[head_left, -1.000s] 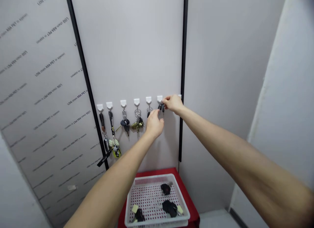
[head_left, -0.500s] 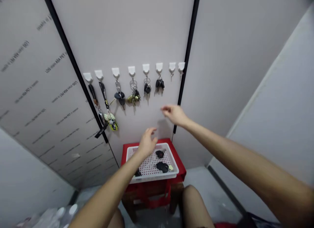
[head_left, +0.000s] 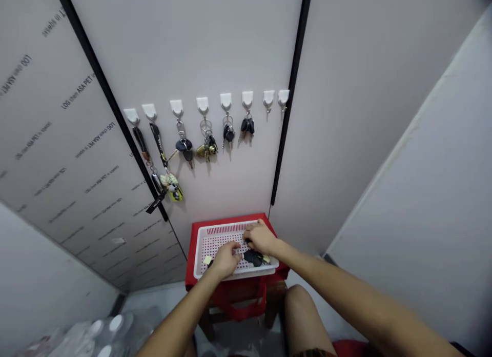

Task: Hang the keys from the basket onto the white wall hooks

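Observation:
Inside the white plastic basket (head_left: 197,254), my right hand (head_left: 261,237) curls its fingers down onto a small black bunch of keys (head_left: 247,240), most of it hidden under them. My left hand (head_left: 226,259) is over the basket's front left part, thumb and fingers apart, with nothing seen between them. Another black key bunch (head_left: 252,258) with a pale yellow tag lies at the front right, just below my right hand. Partly covered by my left hand is a dark item with a yellow tag (head_left: 207,260).
White hooks (head_left: 226,99) line the wall; key sets such as the brass-coloured bunch (head_left: 207,151) hang from most, while the two rightmost hooks (head_left: 268,97) are bare. Under the basket is a stool with a red cloth (head_left: 190,264). Clear bottles (head_left: 115,329) stand lower left.
Both hands have come down into the basket, the right one from in front of the wall below the hooks. Its fingers now cover the rear key bunch. The view has shifted slightly.

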A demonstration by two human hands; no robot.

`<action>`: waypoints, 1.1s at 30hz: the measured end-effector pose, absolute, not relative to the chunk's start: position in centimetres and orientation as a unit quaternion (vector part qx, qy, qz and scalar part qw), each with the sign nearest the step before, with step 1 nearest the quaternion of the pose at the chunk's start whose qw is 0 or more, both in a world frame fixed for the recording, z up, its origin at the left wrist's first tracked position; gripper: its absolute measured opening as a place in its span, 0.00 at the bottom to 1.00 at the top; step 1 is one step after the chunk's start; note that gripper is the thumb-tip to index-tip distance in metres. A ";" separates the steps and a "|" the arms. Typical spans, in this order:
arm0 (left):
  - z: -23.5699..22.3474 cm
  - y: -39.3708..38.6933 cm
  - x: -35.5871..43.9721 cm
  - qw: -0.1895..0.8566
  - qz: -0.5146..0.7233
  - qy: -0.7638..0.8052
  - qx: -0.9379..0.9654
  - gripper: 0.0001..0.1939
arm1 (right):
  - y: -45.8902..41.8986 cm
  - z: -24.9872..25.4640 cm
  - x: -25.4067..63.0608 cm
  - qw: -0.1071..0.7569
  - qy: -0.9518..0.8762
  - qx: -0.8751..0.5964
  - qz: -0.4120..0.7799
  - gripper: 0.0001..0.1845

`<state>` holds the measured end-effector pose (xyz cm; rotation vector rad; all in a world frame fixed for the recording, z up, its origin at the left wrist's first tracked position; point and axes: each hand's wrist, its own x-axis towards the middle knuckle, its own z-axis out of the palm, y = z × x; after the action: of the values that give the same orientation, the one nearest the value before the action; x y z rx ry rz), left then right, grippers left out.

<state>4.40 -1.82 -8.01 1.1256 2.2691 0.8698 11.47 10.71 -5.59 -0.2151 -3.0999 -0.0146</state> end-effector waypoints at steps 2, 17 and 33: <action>-8.0 -1.8 4.2 0.232 0.319 0.826 0.402 0.17 | 10.9 -5.5 11.4 0.034 -0.995 -0.091 0.035 0.09; 4.2 4.4 4.2 0.091 0.547 0.672 0.492 0.18 | 14.6 8.5 11.5 0.300 -0.802 -0.166 0.490 0.08; 15.0 9.2 4.8 -0.045 0.460 0.722 0.514 0.23 | 20.7 19.3 7.9 0.497 -0.782 -0.286 0.246 0.10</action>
<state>4.78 9.21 14.99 1.6621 2.3366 1.4888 7.88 20.71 19.32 -0.6918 -1.8940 0.5949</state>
